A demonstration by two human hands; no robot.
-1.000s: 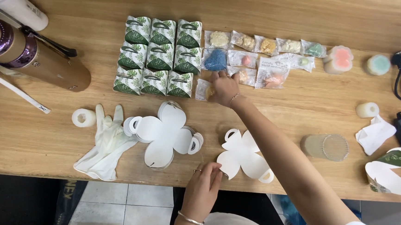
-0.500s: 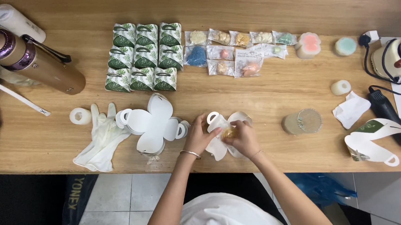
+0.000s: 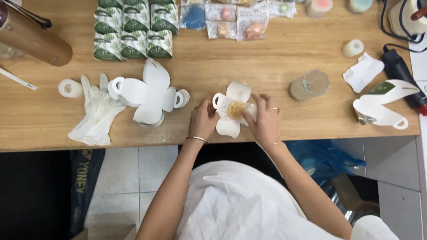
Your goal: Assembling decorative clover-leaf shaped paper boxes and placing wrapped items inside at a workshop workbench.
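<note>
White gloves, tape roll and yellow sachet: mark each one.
White gloves [image 3: 96,115], head view, on the palm.
Tape roll [image 3: 70,88], head view, on its rim.
Yellow sachet [image 3: 236,109], head view, on its middle.

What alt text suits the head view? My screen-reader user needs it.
Both hands, left hand and right hand, press a small wrapped yellow item onto a flat white petal-shaped box blank on a wooden table; folded green boxes stand behind.
</note>
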